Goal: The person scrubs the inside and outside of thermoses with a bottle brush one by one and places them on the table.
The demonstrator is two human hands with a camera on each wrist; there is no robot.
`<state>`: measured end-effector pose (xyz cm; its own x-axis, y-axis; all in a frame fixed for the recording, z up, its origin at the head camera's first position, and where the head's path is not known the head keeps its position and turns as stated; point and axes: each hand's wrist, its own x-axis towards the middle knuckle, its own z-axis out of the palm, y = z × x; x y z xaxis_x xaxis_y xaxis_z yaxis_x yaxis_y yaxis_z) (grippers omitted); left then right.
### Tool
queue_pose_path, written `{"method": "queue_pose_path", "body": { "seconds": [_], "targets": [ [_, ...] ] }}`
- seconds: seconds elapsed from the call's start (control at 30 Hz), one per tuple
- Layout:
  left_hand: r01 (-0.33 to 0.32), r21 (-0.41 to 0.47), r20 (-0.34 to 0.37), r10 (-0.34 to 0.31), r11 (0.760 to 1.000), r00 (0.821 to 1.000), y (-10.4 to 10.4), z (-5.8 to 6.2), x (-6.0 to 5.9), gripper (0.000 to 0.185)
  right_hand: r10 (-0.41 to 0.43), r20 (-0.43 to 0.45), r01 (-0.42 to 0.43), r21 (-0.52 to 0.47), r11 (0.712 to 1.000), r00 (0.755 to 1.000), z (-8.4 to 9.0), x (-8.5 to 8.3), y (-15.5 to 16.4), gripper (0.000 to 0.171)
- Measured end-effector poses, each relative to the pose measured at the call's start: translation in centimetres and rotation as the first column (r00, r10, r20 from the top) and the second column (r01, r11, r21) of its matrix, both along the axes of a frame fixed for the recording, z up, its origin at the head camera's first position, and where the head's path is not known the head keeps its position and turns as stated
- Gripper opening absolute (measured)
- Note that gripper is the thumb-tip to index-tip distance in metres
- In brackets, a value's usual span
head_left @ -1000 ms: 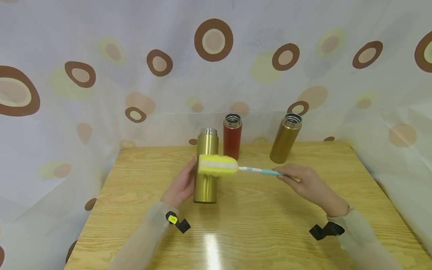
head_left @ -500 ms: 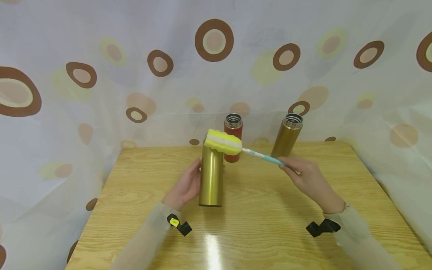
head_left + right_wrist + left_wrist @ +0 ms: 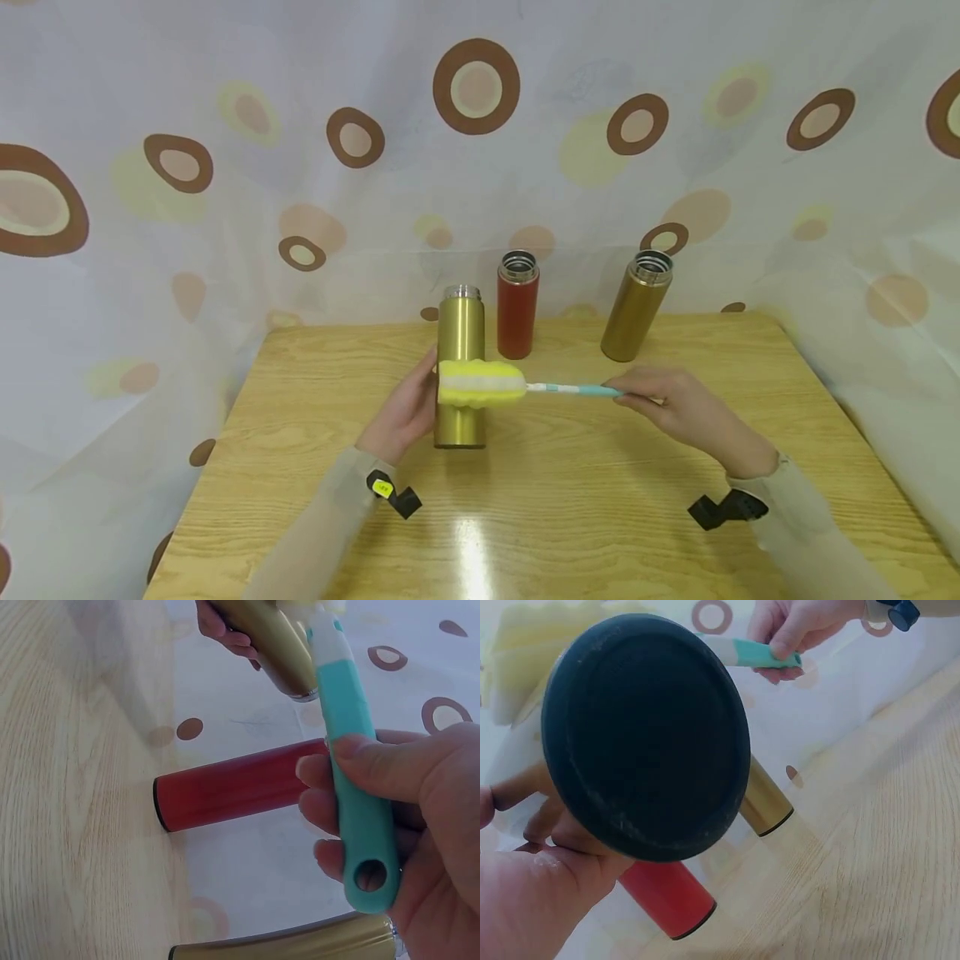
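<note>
A person holds a brush (image 3: 483, 384) across the front of a gold flask (image 3: 461, 333), both raised above a wooden table (image 3: 585, 517).
The right hand (image 3: 678, 412) pinches the brush's teal handle between thumb and fingers, its yellow-and-white head lying over the flask's side in the head view; whether the two touch cannot be told. The left hand (image 3: 405, 412) grips the gold flask, fingers curled round its side and partly hidden, its dark base toward the left wrist camera. Beyond, a red flask (image 3: 517, 317) and a second gold one (image 3: 636, 312) stand uncapped and apart before a patterned backdrop (image 3: 480, 208).
</note>
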<state>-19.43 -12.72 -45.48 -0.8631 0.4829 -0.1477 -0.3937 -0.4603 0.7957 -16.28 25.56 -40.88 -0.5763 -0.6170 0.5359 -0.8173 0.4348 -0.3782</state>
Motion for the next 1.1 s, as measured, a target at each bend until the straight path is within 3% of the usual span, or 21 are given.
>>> {"method": "queue_pose_path", "body": {
  "seconds": [0.27,0.43,0.6,0.73,0.87,1.1],
  "targets": [
    [-0.032,0.020,-0.009,0.032,0.999,0.999,-0.2,-0.1,-0.1,0.043,0.139,0.124,-0.139,-0.014,0.990,0.982,0.3,0.4,0.3,0.040],
    [-0.053,0.031,0.022,0.052,0.998,0.998,0.0,0.0,0.1,0.043,0.153,0.128,-0.150,-0.030,0.988,0.980,0.4,0.7,0.5,0.041],
    [-0.006,-0.009,0.003,0.006,1.000,1.000,0.2,0.2,0.3,0.044,0.062,0.034,-0.061,-0.035,0.998,0.997,0.4,0.7,0.4,0.045],
    [0.033,-0.015,-0.042,-0.033,0.999,0.999,0.3,0.0,0.5,0.040,-0.024,-0.022,0.023,-0.038,0.999,0.999,0.5,0.6,0.3,0.029],
    [0.034,-0.018,-0.046,-0.035,0.999,0.998,0.5,-0.3,0.6,0.041,-0.118,-0.034,0.116,-0.055,0.992,0.992,0.8,0.4,0.0,0.026],
    [0.077,-0.079,-0.049,-0.081,0.994,0.995,0.6,-0.5,0.6,0.042,-0.239,-0.044,0.235,-0.092,0.968,0.970,1.3,0.0,-0.5,0.042]
  ]
}}
